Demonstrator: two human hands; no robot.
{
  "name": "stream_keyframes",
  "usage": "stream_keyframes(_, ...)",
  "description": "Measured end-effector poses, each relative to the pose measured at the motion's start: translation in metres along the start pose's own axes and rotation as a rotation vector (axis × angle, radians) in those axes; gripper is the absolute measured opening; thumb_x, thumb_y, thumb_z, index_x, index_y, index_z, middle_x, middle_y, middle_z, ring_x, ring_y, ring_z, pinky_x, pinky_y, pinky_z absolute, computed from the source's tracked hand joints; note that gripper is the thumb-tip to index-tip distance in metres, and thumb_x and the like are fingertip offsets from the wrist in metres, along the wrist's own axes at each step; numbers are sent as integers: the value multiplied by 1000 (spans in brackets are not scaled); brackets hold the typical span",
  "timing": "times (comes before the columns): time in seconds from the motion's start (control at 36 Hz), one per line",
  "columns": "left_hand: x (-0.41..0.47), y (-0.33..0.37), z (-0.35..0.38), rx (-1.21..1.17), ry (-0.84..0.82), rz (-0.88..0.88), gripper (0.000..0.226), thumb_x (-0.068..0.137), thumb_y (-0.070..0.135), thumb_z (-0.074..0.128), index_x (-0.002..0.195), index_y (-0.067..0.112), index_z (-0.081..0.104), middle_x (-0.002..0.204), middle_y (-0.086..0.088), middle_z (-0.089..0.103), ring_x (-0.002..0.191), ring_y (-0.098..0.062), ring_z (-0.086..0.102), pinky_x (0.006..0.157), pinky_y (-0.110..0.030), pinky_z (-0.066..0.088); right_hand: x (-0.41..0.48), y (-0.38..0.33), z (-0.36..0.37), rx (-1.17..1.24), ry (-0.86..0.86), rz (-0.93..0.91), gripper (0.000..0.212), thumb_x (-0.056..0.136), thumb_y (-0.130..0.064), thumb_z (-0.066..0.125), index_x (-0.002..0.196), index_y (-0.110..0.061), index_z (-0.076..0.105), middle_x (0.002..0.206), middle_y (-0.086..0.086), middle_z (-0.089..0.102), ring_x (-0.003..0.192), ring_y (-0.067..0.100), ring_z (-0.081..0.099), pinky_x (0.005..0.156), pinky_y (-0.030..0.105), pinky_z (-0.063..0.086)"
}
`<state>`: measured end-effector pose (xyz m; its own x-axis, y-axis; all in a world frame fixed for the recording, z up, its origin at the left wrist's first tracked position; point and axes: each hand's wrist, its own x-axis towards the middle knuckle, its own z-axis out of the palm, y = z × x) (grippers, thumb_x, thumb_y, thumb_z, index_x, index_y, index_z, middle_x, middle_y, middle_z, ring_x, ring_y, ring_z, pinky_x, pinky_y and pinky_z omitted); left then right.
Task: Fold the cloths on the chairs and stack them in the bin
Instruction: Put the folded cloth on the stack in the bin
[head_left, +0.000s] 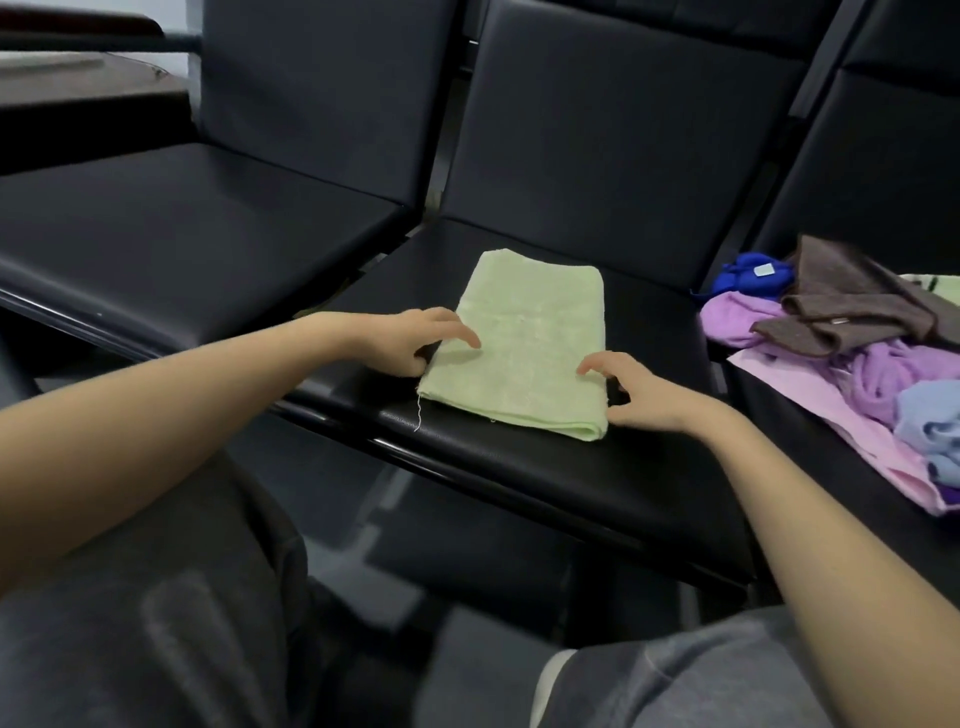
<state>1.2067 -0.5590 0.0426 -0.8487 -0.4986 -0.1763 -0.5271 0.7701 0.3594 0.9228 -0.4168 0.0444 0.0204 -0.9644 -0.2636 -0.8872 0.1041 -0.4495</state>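
Note:
A pale green cloth (524, 348) lies folded into a flat rectangle on the seat of the middle black chair (519, 467). My left hand (410, 338) is at the cloth's left edge, fingers on top and thumb tucked at the edge, pinching it. At the right edge my right hand (628, 389) has curled fingers over the cloth and its thumb near the front right corner, pinching that side. A pile of unfolded cloths (857, 353) in purple, pink, brown, blue and light blue lies on the chair to the right. No bin is in view.
The black chair on the left (182, 223) has a bare seat. A brown table surface (78, 88) shows at the far left behind it. My knees in grey trousers (156, 623) fill the bottom of the view, close to the seat fronts.

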Motion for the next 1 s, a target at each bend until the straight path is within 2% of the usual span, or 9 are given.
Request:
stream_keyframes(0.14, 9, 6, 13, -237, 124, 174, 45, 79, 19, 69, 117, 38, 54, 127, 10, 48, 122, -6, 40, 112, -29, 27, -8, 8, 8, 102, 18, -26, 56, 83, -19, 71, 119, -36, 32, 135, -2, 25, 129, 16, 30, 113, 33, 26)
stream_keyframes(0.25, 14, 11, 18, -88, 193, 148, 41, 80, 18, 71, 103, 48, 57, 134, 21, 41, 124, -6, 18, 105, -27, 6, 2, 2, 19, -112, 188, -158, 27, 88, -22, 63, 113, -30, 57, 137, 0, 36, 130, 21, 26, 112, 40, 22)
stream_keyframes(0.33, 15, 12, 12, -259, 162, 113, 33, 76, 44, 69, 108, 37, 65, 121, 11, 57, 119, -8, 41, 103, -27, 28, 6, -1, 17, -49, 266, -205, 19, 91, -28, 59, 98, -14, 69, 108, -4, 59, 108, 16, 47, 97, 36, 37)
stream_keyframes(0.44, 11, 11, 0, -413, -5, 83, 53, 66, 49, 69, 83, -2, 67, 81, -14, 67, 78, -14, 58, 83, -40, 49, -7, -10, -2, 337, 80, -63, 21, 85, -33, 66, 85, -12, 72, 83, -2, 65, 81, 11, 55, 80, 28, 41)
stream_keyframes(0.53, 10, 16, -14, -479, -173, 113, 20, 79, 32, 74, 71, 14, 71, 71, 14, 69, 72, 3, 61, 74, -15, 47, -8, -5, -14, 471, -138, -67, 36, 69, -46, 79, 89, -16, 74, 95, -7, 73, 93, 6, 65, 92, 22, 44)
stream_keyframes(0.61, 13, 15, -20, -613, -263, 137, 10, 81, 27, 72, 76, 20, 76, 87, 12, 72, 86, -1, 66, 79, -13, 47, -5, -5, -22, 619, -229, -67, 65, 43, -60, 86, 88, -14, 75, 93, -2, 74, 89, 9, 69, 79, 19, 52)
stream_keyframes(0.78, 42, 22, -31, -1231, 55, 22, 37, 86, 38, 54, 114, 14, 61, 109, 3, 71, 101, -12, 67, 79, -23, 54, 25, -11, -34, 898, 425, -30, 30, 98, -38, 47, 109, -16, 64, 100, -5, 71, 91, 9, 67, 82, 27, 52)
stream_keyframes(0.89, 67, 14, -21, -1318, 158, -231, 33, 97, 41, 44, 109, 16, 60, 109, 2, 70, 94, -11, 67, 84, -26, 51, 50, -8, -27, 983, 462, 180, 37, 99, -48, 37, 104, -20, 60, 80, -6, 62, 64, 9, 55, 57, 24, 44)
stream_keyframes(1.0, 85, 9, -12, -1176, 323, -471, 28, 93, 19, 59, 117, 5, 58, 111, -5, 66, 88, -14, 63, 80, -27, 48, 61, 8, -13, 835, 384, 325, 29, 93, -20, 56, 119, -7, 58, 110, 6, 65, 100, 21, 63, 92, 38, 51)
